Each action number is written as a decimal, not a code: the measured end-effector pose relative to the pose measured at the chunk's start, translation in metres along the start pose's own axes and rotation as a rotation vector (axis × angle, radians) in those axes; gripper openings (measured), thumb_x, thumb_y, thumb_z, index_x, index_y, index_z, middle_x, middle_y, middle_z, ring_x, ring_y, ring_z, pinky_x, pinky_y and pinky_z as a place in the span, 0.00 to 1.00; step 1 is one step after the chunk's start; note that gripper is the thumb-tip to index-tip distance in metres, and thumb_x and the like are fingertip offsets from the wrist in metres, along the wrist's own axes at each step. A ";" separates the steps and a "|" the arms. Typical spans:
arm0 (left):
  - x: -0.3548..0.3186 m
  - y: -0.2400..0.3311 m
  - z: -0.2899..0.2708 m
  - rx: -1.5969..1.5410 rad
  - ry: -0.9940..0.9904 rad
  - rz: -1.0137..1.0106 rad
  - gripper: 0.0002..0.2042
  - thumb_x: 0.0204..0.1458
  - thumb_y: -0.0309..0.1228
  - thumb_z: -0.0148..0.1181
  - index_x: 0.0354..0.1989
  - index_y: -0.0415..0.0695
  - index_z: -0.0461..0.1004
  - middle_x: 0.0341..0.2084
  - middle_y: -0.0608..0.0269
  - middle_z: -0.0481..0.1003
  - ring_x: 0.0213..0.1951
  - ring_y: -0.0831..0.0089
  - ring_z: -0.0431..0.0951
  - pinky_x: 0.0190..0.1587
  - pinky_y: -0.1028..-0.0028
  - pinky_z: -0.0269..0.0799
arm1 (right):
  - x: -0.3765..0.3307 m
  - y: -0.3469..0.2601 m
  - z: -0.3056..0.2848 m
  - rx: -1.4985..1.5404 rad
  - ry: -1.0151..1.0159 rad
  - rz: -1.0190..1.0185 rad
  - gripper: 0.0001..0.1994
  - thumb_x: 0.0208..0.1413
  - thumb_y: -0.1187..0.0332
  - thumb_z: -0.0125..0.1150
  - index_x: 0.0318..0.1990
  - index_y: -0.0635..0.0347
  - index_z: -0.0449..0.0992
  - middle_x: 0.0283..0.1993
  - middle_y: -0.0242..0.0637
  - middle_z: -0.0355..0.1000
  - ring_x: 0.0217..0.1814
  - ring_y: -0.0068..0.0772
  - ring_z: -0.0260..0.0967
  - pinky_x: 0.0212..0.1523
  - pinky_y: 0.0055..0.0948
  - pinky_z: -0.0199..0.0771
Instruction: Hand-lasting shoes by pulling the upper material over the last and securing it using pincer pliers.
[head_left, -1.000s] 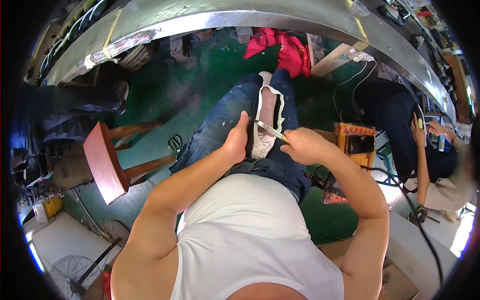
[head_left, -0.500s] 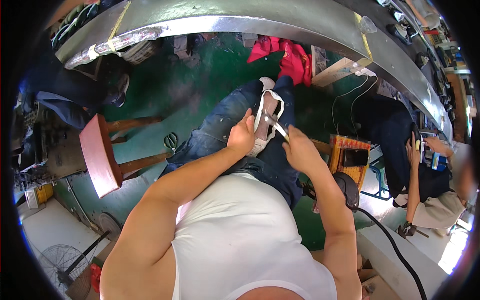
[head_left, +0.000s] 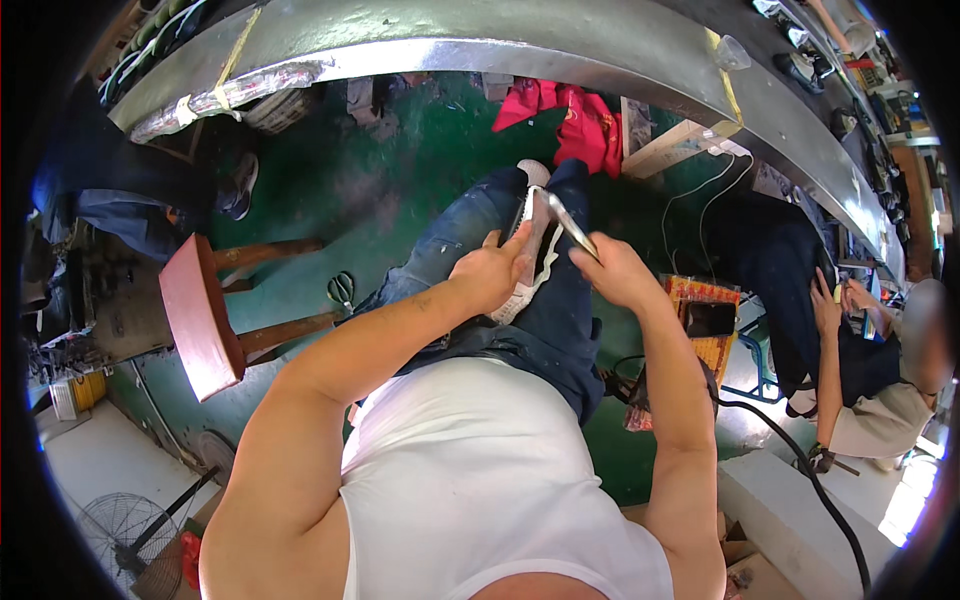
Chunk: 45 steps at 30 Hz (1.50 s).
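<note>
Between my thighs a white shoe (head_left: 523, 297) lies sole side up, its toe toward the far end. Its underside is pale pinkish, and a wavy white edge (head_left: 549, 262) stands up along the right side. My left hand (head_left: 492, 274) grips the shoe from the left, fingers reaching onto its underside. My right hand (head_left: 617, 272) is closed round the handle of a hammer-like metal tool (head_left: 562, 214). The tool's head is at the shoe's far right rim; blur hides its exact shape and whether it touches.
A long metal bench (head_left: 430, 55) curves across the far side. On the left are a wooden stool (head_left: 205, 320) and scissors (head_left: 341, 287) on the green floor. A phone (head_left: 709, 319) lies on an orange stand at right. Another person's hand (head_left: 826, 305) works farther right.
My left hand has shifted slightly forward onto the shoe's underside. The tool has moved from over its middle to the far right rim, with my right hand turned and slightly right.
</note>
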<state>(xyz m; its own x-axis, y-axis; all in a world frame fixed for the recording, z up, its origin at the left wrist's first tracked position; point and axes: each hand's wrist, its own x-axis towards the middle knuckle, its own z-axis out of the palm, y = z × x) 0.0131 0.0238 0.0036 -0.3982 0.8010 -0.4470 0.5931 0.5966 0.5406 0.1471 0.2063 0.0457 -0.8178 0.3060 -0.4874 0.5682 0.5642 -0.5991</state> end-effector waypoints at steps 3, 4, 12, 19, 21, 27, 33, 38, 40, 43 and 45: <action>-0.006 0.009 -0.008 0.035 -0.052 0.026 0.29 0.64 0.45 0.42 0.73 0.61 0.44 0.64 0.28 0.55 0.51 0.37 0.74 0.54 0.53 0.71 | 0.014 0.000 0.031 0.021 0.206 -0.070 0.19 0.64 0.56 0.50 0.37 0.68 0.72 0.36 0.60 0.74 0.43 0.62 0.72 0.44 0.50 0.70; -0.007 0.012 -0.013 0.067 -0.092 0.035 0.29 0.64 0.45 0.43 0.73 0.62 0.44 0.63 0.26 0.55 0.51 0.37 0.74 0.54 0.54 0.71 | 0.019 0.000 0.036 -0.101 0.198 -0.034 0.21 0.65 0.54 0.48 0.37 0.69 0.71 0.36 0.61 0.73 0.42 0.63 0.71 0.44 0.51 0.70; -0.036 -0.013 0.015 -0.542 0.093 -0.057 0.34 0.63 0.43 0.45 0.70 0.33 0.45 0.66 0.33 0.55 0.63 0.44 0.64 0.64 0.63 0.59 | 0.000 0.005 0.034 0.082 0.073 0.011 0.23 0.67 0.54 0.43 0.35 0.69 0.71 0.32 0.61 0.73 0.37 0.66 0.70 0.41 0.52 0.70; -0.040 -0.024 0.027 -0.482 0.154 -0.103 0.29 0.61 0.40 0.51 0.65 0.30 0.58 0.57 0.34 0.67 0.61 0.47 0.68 0.63 0.65 0.61 | -0.047 -0.025 0.044 0.254 -0.060 0.071 0.18 0.67 0.58 0.44 0.36 0.67 0.68 0.27 0.48 0.73 0.28 0.43 0.73 0.33 0.39 0.72; -0.041 -0.030 0.028 -0.481 0.145 -0.003 0.34 0.57 0.40 0.56 0.66 0.29 0.54 0.57 0.32 0.67 0.59 0.44 0.69 0.62 0.64 0.63 | -0.052 -0.033 0.041 0.331 -0.108 0.167 0.18 0.67 0.58 0.44 0.36 0.66 0.68 0.28 0.50 0.73 0.30 0.49 0.74 0.35 0.42 0.72; -0.040 -0.025 0.013 -0.411 -0.109 0.010 0.51 0.48 0.39 0.66 0.72 0.38 0.36 0.51 0.30 0.71 0.56 0.46 0.73 0.59 0.64 0.66 | -0.057 -0.005 0.074 0.266 0.061 0.007 0.19 0.67 0.57 0.44 0.36 0.66 0.70 0.25 0.46 0.72 0.27 0.42 0.72 0.31 0.37 0.72; -0.033 -0.006 -0.048 -0.074 -0.014 0.128 0.45 0.45 0.35 0.66 0.70 0.44 0.45 0.43 0.35 0.76 0.47 0.42 0.77 0.53 0.61 0.71 | -0.082 0.024 0.093 0.704 0.201 0.100 0.18 0.69 0.58 0.41 0.39 0.66 0.71 0.27 0.36 0.73 0.28 0.23 0.71 0.29 0.26 0.72; -0.031 0.027 -0.115 -0.428 0.285 0.331 0.34 0.41 0.24 0.71 0.58 0.41 0.59 0.44 0.46 0.77 0.44 0.61 0.80 0.47 0.67 0.75 | -0.091 0.038 0.103 1.018 0.321 0.149 0.21 0.70 0.55 0.40 0.50 0.67 0.67 0.37 0.39 0.72 0.31 0.26 0.72 0.32 0.26 0.75; -0.012 0.036 -0.114 -0.824 0.294 0.425 0.35 0.43 0.26 0.73 0.59 0.41 0.58 0.40 0.51 0.77 0.39 0.67 0.80 0.43 0.69 0.76 | -0.090 0.040 0.102 1.016 0.329 0.137 0.21 0.70 0.54 0.40 0.50 0.67 0.68 0.37 0.39 0.72 0.31 0.26 0.72 0.32 0.27 0.76; 0.018 0.052 -0.106 -1.109 0.181 0.462 0.32 0.46 0.22 0.71 0.58 0.38 0.60 0.36 0.60 0.73 0.36 0.75 0.76 0.40 0.71 0.76 | -0.092 0.039 0.099 1.015 0.327 0.164 0.20 0.69 0.55 0.43 0.50 0.67 0.68 0.37 0.39 0.72 0.32 0.26 0.72 0.32 0.26 0.76; 0.042 0.051 -0.099 -0.988 0.120 0.290 0.26 0.48 0.33 0.72 0.52 0.35 0.67 0.35 0.60 0.76 0.35 0.76 0.77 0.38 0.72 0.75 | -0.097 0.036 0.096 0.983 0.363 0.135 0.16 0.67 0.60 0.49 0.48 0.67 0.70 0.35 0.36 0.72 0.29 0.22 0.69 0.29 0.23 0.73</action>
<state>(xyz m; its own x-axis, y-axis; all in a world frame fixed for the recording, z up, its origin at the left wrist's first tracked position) -0.0425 0.0928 0.0825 -0.4308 0.8878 -0.1622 -0.1398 0.1119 0.9838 0.2554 0.1233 0.0102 -0.6284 0.6224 -0.4666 0.3481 -0.3114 -0.8842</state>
